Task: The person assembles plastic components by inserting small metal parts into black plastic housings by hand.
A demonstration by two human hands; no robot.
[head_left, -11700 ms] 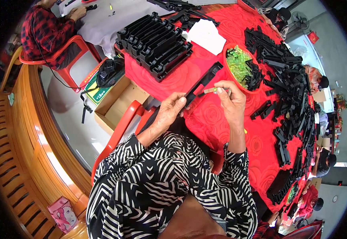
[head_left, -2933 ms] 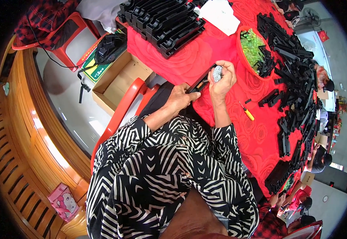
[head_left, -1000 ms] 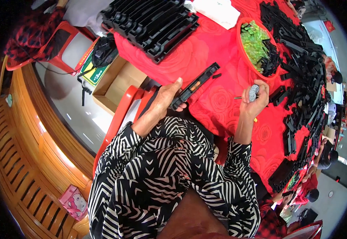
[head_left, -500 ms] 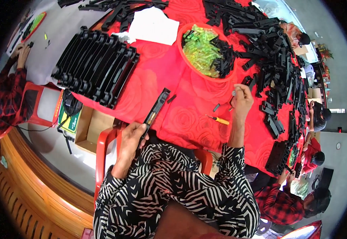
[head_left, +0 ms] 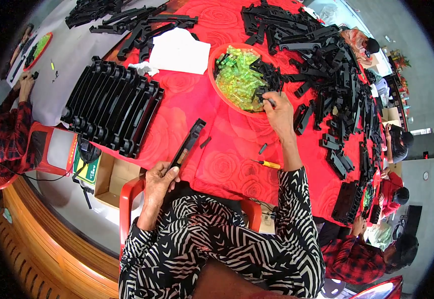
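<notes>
My left hand is closed around the lower end of a long, narrow black plastic part, which slants up and away over the red cloth. My right hand reaches to the near right rim of a round orange-red tray. Its fingers are pinched together, and something small and greyish shows at them, too small to name. Inside the tray lie translucent yellow-green pieces and small black pieces. A yellow-handled screwdriver rests on the cloth below my right hand, near a small dark piece.
Several black parts stand in a row at the left table edge. A heap of loose black parts covers the right side. A white sheet lies at the back. A cardboard box sits below. Other people work at left and right.
My right hand has moved from above the cloth, up and left to the tray's rim. My left hand still holds the black part, which sits slightly lower and further left in view.
</notes>
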